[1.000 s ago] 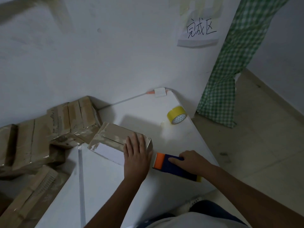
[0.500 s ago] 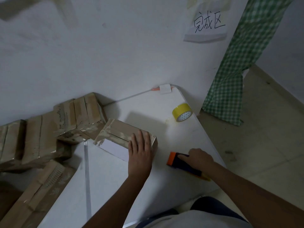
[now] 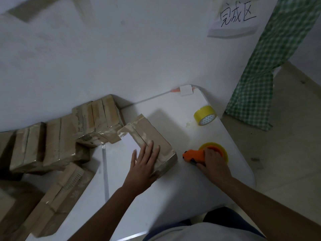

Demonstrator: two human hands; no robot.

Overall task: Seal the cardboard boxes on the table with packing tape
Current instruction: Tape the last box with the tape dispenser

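Dispenser (image 3: pixel 194 156) half hidden under right hand (image 3: pixel 214 163); left hand (image 3: pixel 145 162) flat on box (image 3: pixel 154 136).

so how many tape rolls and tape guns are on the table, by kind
loose tape roll: 1
tape gun, with its own tape roll, held by the right hand: 1
total: 2

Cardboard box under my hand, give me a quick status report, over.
Left hand flat on cardboard box. Right hand grips orange tape dispenser on table, beside box, not touching. Nothing between them.
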